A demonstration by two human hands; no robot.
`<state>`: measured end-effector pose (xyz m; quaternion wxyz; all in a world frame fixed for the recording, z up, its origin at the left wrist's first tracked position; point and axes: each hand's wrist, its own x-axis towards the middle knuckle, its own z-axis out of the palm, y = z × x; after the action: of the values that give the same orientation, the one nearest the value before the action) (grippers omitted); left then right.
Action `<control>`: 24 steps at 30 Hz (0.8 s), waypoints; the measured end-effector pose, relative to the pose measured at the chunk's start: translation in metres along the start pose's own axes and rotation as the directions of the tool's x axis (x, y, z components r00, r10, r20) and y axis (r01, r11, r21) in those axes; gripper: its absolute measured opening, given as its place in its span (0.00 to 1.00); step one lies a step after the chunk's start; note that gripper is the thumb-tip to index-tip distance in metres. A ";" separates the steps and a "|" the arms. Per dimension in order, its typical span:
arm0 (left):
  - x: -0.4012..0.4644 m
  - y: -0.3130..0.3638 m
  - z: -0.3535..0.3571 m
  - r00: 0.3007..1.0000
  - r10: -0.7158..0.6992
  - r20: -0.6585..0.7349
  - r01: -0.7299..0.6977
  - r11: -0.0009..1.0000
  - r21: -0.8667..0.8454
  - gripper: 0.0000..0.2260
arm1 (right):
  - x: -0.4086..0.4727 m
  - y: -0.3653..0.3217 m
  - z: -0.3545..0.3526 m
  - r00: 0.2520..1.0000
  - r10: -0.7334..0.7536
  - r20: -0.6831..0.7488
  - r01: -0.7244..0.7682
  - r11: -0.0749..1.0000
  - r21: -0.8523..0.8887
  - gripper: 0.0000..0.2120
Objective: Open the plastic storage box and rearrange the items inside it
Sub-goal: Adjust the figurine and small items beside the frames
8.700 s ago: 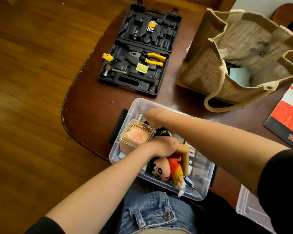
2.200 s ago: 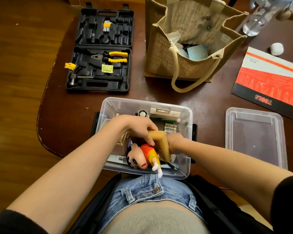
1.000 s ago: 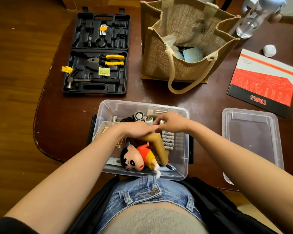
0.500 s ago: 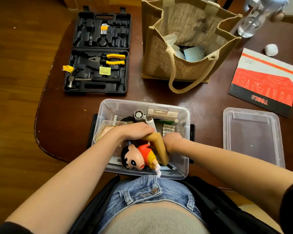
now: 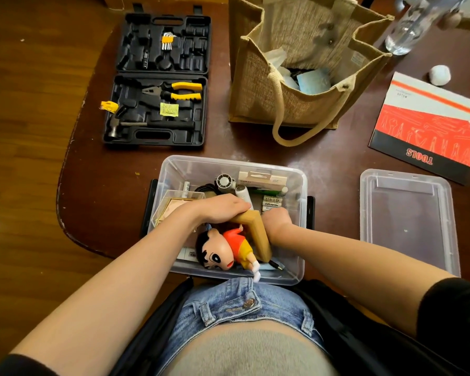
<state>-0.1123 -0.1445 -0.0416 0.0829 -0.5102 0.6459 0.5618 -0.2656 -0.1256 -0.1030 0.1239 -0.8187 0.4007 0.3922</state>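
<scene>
The clear plastic storage box [image 5: 234, 162] stands open at the table's near edge, against my lap. Inside lie a cartoon boy figurine [image 5: 223, 249] on a tan wooden stand [image 5: 259, 234], a clear case with a pink rose [image 5: 174, 206], batteries [image 5: 272, 204], a small white fan [image 5: 224, 182] and a beige package [image 5: 263, 180]. My left hand [image 5: 220, 210] curls over the top of the tan stand. My right hand [image 5: 277, 221] reaches down into the box against the stand's right side, with its fingers hidden. The box's lid [image 5: 407, 221] lies to the right.
An open black tool case [image 5: 158, 82] with yellow pliers lies at the back left. A jute bag [image 5: 304, 77] stands behind the box. A red tools booklet [image 5: 429, 126], a white ball [image 5: 440, 74] and a clear bottle [image 5: 415, 25] are at the back right.
One second ago my right hand was at the batteries near the back of the box; it has come down beside the tan stand. My left hand stays on the stand.
</scene>
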 end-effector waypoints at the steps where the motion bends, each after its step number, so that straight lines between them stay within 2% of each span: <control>1: 0.000 0.000 0.001 1.000 -0.001 -0.004 0.001 1.000 -0.009 0.18 | 0.001 0.000 -0.001 1.000 -0.001 0.010 0.001 1.000 0.007 0.13; 6: -0.001 -0.001 0.004 0.999 -0.021 -0.036 0.018 0.997 -0.073 0.19 | -0.005 0.019 -0.023 0.996 -0.057 0.074 0.047 0.991 0.126 0.10; 9: 0.000 -0.003 0.005 0.998 -0.041 -0.042 0.036 0.994 -0.102 0.17 | -0.021 0.039 -0.050 0.990 -0.121 0.076 0.107 0.980 0.167 0.02; 13: 0.001 -0.001 0.007 0.997 -0.042 -0.061 0.037 0.996 -0.086 0.17 | -0.047 0.065 -0.094 0.972 -0.216 0.088 0.190 0.952 0.240 0.07; 15: 0.002 0.000 0.009 0.996 -0.044 -0.083 0.039 0.997 -0.068 0.18 | -0.057 0.073 -0.119 0.971 -0.241 0.003 0.227 0.919 0.322 0.07; 18: 0.002 -0.001 0.015 0.989 -0.099 -0.106 0.094 0.994 -0.052 0.18 | -0.061 0.065 -0.153 0.945 -0.253 -0.205 0.323 0.811 0.488 0.06; 21: 0.003 0.000 0.018 0.983 -0.149 -0.106 0.146 0.989 -0.037 0.16 | -0.042 0.036 -0.171 0.897 -0.222 -0.383 0.408 0.751 0.519 0.07; 24: 0.002 0.001 0.018 0.981 -0.163 -0.104 0.158 0.986 -0.048 0.15 | -0.006 0.000 -0.179 0.904 -0.209 -0.372 0.378 0.798 0.469 0.12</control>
<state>-0.1220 -0.1311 -0.0488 0.0829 -0.5917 0.5949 0.5377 -0.1708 -0.2143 0.0197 0.3423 -0.8547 0.3740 0.1120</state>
